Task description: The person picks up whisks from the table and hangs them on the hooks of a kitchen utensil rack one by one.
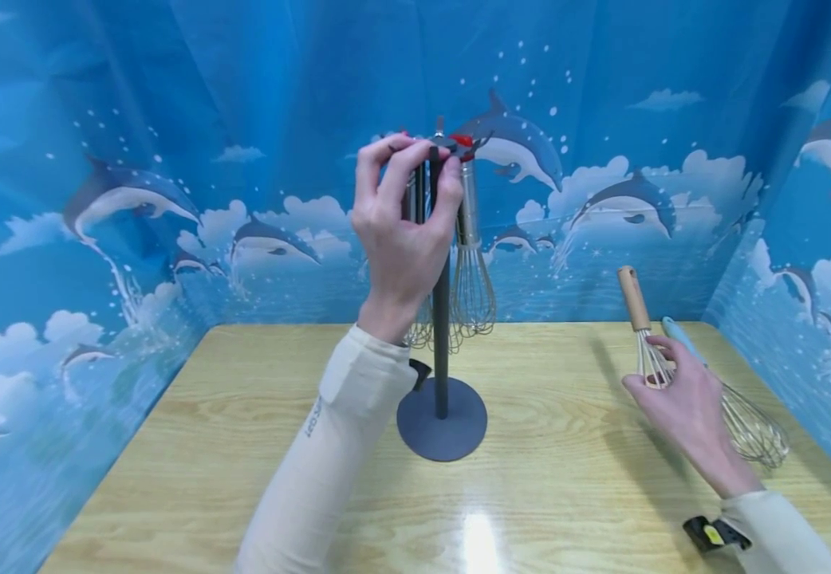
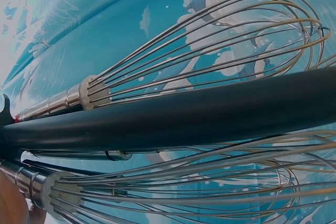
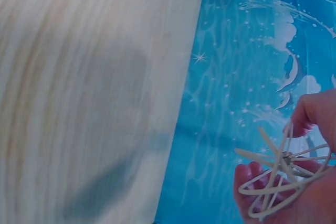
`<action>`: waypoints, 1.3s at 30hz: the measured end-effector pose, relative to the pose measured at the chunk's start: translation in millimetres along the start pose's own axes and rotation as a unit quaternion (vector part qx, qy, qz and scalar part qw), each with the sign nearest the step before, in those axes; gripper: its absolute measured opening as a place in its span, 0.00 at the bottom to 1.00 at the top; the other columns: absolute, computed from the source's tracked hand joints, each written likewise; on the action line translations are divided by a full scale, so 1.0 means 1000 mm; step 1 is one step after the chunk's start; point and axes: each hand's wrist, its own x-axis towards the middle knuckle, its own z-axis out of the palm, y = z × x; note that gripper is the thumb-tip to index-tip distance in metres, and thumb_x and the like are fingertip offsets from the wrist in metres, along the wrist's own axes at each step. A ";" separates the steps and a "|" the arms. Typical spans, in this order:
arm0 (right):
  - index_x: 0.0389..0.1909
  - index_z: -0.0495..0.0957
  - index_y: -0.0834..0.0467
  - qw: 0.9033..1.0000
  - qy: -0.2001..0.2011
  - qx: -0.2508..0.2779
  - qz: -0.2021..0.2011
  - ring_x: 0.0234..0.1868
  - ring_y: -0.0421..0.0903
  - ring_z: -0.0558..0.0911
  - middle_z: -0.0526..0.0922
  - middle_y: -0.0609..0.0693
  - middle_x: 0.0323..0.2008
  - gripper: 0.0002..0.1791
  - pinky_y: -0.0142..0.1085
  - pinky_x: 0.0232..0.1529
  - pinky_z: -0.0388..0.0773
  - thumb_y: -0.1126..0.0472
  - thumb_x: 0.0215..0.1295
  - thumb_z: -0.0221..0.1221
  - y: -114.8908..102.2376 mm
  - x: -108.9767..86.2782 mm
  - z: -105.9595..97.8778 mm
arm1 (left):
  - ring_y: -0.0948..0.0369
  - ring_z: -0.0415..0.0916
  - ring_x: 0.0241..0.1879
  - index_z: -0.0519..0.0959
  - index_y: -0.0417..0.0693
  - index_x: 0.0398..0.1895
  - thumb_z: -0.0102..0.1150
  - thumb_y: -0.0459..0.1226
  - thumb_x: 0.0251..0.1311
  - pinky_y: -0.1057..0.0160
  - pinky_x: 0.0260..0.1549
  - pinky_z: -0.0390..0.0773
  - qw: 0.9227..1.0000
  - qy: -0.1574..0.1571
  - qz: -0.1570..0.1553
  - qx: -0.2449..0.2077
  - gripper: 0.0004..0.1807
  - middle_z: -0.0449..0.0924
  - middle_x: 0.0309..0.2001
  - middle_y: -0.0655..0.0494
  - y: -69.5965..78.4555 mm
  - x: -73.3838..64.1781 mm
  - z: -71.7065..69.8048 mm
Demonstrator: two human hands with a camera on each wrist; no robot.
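Note:
A dark whisk stand [image 1: 442,319] rises from a round base on the table. My left hand [image 1: 404,219] grips its top, thumb and fingers about the hub. From it hangs a metal whisk [image 1: 470,263] with a red loop; more steel whisks are partly covered by the hand. In the left wrist view, whisk wires [image 2: 210,51] run along both sides of the dark pole [image 2: 178,116]. Over at the right, my right hand [image 1: 691,406] holds a whisk with a wooden handle [image 1: 634,299] by its wires [image 3: 278,182], handle pointing up.
Beyond the right hand lies another whisk with a light blue handle [image 1: 683,339], its wire head toward the table's right edge. The wooden table [image 1: 257,446] ends against a blue dolphin-print curtain [image 1: 301,119] at the back and sides.

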 end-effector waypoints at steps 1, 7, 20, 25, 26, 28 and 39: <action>0.68 0.72 0.62 1.000 0.014 0.006 -0.008 0.39 0.61 0.81 0.79 0.73 0.57 0.35 0.41 0.35 0.67 0.62 0.55 0.64 -0.003 -0.001 0.000 | 0.46 0.77 0.54 0.84 0.32 0.43 0.63 0.33 0.64 0.65 0.56 0.82 1.000 0.000 0.000 0.000 0.11 0.77 0.47 0.34 0.000 0.000 0.000; 0.63 0.77 0.61 0.994 0.084 0.038 -0.061 0.33 0.37 0.84 0.84 0.67 0.54 0.31 0.28 0.36 0.68 0.66 0.53 0.63 -0.017 -0.005 0.000 | 0.45 0.77 0.54 0.84 0.32 0.43 0.63 0.33 0.64 0.65 0.55 0.82 1.000 -0.001 0.000 0.000 0.11 0.76 0.47 0.35 -0.001 0.000 -0.001; 0.61 0.80 0.55 0.975 0.148 0.104 -0.130 0.30 0.15 0.75 0.87 0.53 0.33 0.30 0.12 0.27 0.72 0.69 0.54 0.62 -0.063 -0.009 -0.010 | 0.44 0.76 0.54 0.83 0.32 0.44 0.63 0.34 0.65 0.66 0.53 0.83 1.000 -0.011 -0.004 0.005 0.12 0.76 0.48 0.34 0.000 0.001 -0.001; 0.60 0.81 0.57 0.963 0.162 0.125 -0.173 0.33 0.15 0.76 0.87 0.56 0.33 0.29 0.12 0.29 0.73 0.70 0.53 0.61 -0.077 -0.010 -0.011 | 0.46 0.76 0.53 0.83 0.32 0.44 0.63 0.34 0.65 0.66 0.51 0.83 1.000 -0.010 -0.004 0.006 0.12 0.76 0.48 0.35 -0.001 0.001 -0.001; 0.60 0.81 0.57 0.961 0.166 0.131 -0.180 0.33 0.15 0.76 0.88 0.57 0.33 0.29 0.12 0.30 0.73 0.71 0.53 0.62 -0.080 -0.010 -0.012 | 0.46 0.76 0.53 0.83 0.32 0.44 0.63 0.34 0.65 0.66 0.51 0.83 1.000 -0.010 -0.004 0.006 0.12 0.76 0.48 0.35 -0.001 0.001 -0.001; 0.60 0.82 0.57 0.956 0.169 0.143 -0.190 0.34 0.16 0.78 0.88 0.58 0.33 0.29 0.12 0.30 0.74 0.71 0.53 0.62 -0.085 -0.010 -0.012 | 0.47 0.76 0.53 0.83 0.32 0.44 0.63 0.34 0.65 0.66 0.51 0.83 1.000 -0.009 -0.004 0.007 0.12 0.76 0.47 0.35 -0.001 0.001 -0.001; 0.57 0.82 0.64 0.920 0.194 0.210 -0.268 0.37 0.25 0.82 0.87 0.62 0.33 0.26 0.13 0.34 0.77 0.71 0.54 0.64 -0.113 -0.006 -0.016 | 0.46 0.76 0.53 0.83 0.32 0.44 0.62 0.34 0.65 0.67 0.51 0.83 1.000 -0.012 -0.015 0.002 0.12 0.75 0.48 0.35 0.000 0.000 -0.001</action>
